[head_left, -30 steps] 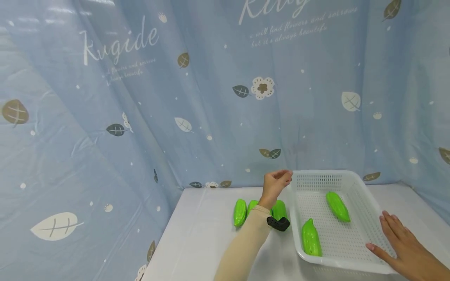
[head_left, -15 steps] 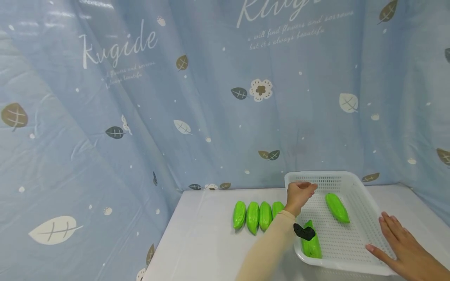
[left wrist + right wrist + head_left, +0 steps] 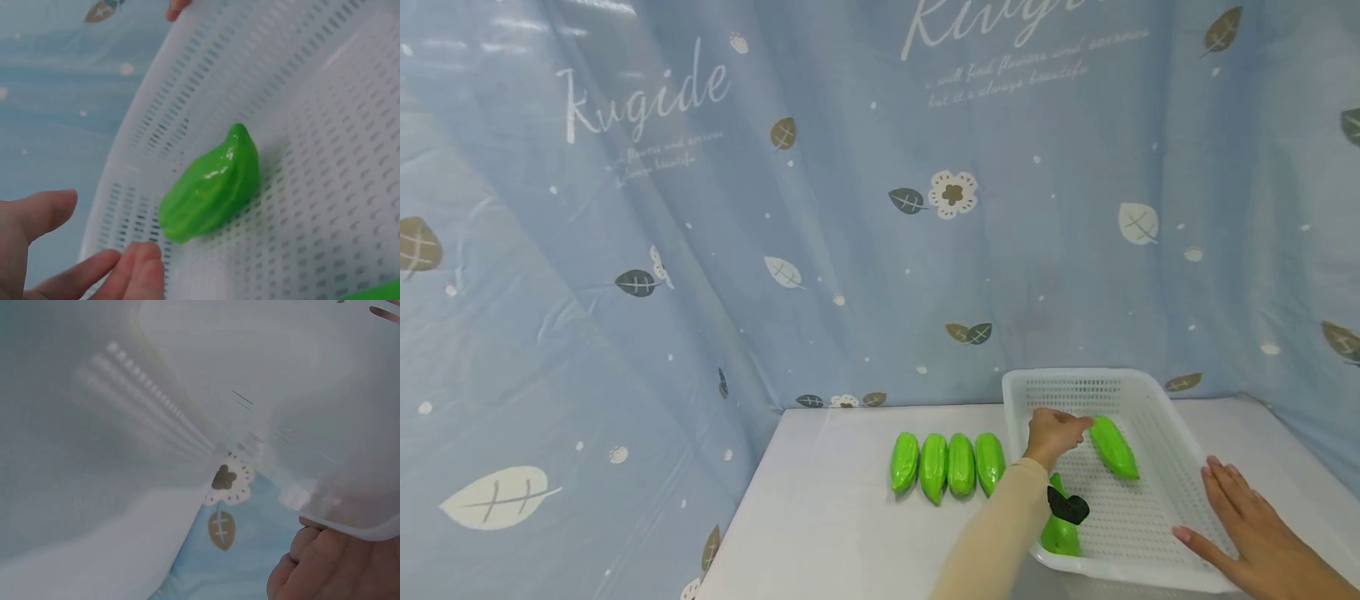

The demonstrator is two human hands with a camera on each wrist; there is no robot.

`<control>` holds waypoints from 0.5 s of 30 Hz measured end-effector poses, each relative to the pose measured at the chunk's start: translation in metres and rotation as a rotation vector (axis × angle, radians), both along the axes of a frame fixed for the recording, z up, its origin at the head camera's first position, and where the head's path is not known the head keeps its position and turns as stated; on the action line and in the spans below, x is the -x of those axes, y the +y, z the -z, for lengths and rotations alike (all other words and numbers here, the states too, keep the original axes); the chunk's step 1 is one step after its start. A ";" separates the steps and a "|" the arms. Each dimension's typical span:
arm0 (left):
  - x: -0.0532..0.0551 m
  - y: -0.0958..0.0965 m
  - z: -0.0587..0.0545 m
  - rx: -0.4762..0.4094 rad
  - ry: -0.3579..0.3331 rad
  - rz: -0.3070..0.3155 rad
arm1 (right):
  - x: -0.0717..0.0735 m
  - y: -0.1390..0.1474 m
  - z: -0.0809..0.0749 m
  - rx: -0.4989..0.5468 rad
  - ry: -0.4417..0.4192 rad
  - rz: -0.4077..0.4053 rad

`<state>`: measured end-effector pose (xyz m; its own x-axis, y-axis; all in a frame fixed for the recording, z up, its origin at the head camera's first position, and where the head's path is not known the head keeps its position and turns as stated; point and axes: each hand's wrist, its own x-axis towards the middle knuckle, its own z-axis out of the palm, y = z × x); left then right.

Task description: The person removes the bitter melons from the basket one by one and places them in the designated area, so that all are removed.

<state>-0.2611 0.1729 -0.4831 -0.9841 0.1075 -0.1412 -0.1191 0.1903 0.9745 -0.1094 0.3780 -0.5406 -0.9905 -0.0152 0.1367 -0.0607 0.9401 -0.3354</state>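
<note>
My left hand (image 3: 1054, 436) hovers inside the white perforated basket (image 3: 1157, 575), its fingertips close to a bright green, ridged, gourd-shaped vegetable (image 3: 1113, 448). In the left wrist view the thumb and fingers are spread apart with nothing between them, just short of that vegetable (image 3: 212, 190). A second green vegetable (image 3: 1060, 536) lies in the basket's near left corner, partly covered by the black wrist strap (image 3: 1067, 505). With fingers extended, my right hand (image 3: 1247, 521) rests on the basket's right rim. The right wrist view shows its fingers (image 3: 325, 562) against the rim from outside.
Left of the basket, several matching green vegetables (image 3: 961, 465) stand in a row on the white table (image 3: 842, 517). A blue patterned curtain (image 3: 850, 208) hangs behind and along the left side.
My left hand has moved right and down, from the basket's left rim to beside the far green vegetable. The right hand stays on the rim.
</note>
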 end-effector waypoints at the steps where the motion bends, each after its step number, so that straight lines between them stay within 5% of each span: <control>1: 0.000 0.001 0.000 0.008 -0.001 0.001 | 0.000 0.000 0.000 0.000 0.000 0.001; 9: -0.003 0.008 -0.004 0.061 0.014 0.026 | 0.001 0.006 0.000 -0.012 0.018 -0.001; 15: -0.003 0.014 -0.001 0.197 0.048 0.028 | 0.001 0.006 0.001 -0.003 0.018 -0.002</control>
